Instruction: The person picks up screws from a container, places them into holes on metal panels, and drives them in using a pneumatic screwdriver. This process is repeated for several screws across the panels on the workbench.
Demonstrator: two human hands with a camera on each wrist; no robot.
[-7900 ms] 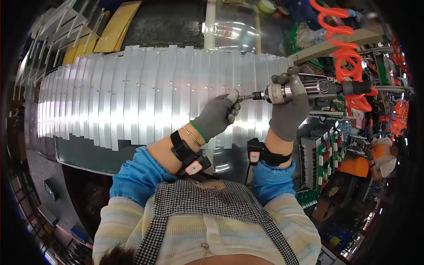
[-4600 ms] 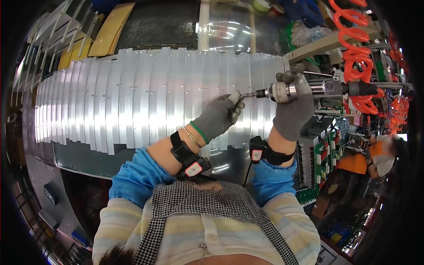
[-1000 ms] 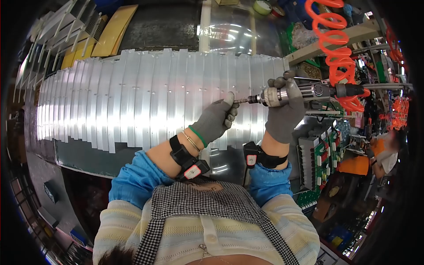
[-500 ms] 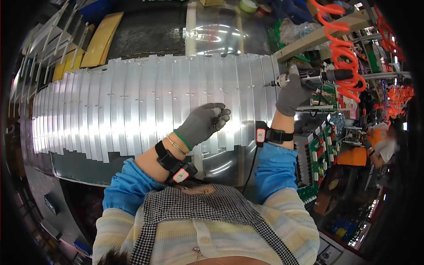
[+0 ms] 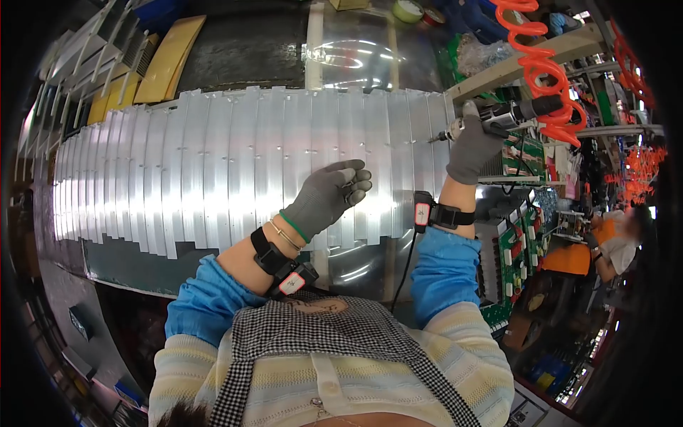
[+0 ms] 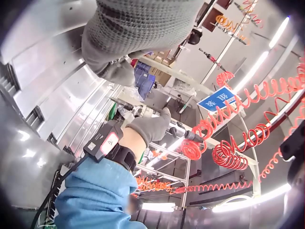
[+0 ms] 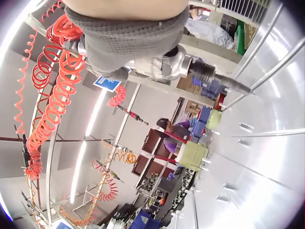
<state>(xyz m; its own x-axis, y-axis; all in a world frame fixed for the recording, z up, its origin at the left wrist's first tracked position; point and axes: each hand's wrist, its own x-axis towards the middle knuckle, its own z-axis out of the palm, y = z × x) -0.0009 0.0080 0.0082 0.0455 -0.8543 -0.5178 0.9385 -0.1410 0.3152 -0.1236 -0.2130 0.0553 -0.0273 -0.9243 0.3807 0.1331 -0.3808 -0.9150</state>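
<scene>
In the head view, my gloved right hand [image 5: 471,149] grips a pneumatic driver [image 5: 504,115] at the right end of a row of aluminium strips [image 5: 235,164]. The driver's bit [image 7: 233,84] points left and slants down, its tip close over the strips in the right wrist view. Small metal studs [image 7: 228,186] stand up from them there. My gloved left hand [image 5: 329,198] hovers over the middle-right strips, apart from the driver, thumb and fingers bent towards each other. Whether a small piece sits between those fingertips I cannot tell.
A red coiled air hose [image 5: 544,78] hangs by the driver's rear end. Green circuit boards [image 5: 523,245] stand to the right, near my right forearm. A wooden beam [image 5: 526,62] borders the back right. Another person [image 5: 613,245] is far right. Yellow sheets [image 5: 169,60] lie back left.
A second ago my left fingers were at the driver's bit. Since then the left hand has drawn back left and towards me, while the right hand has carried the driver right and away, turning it.
</scene>
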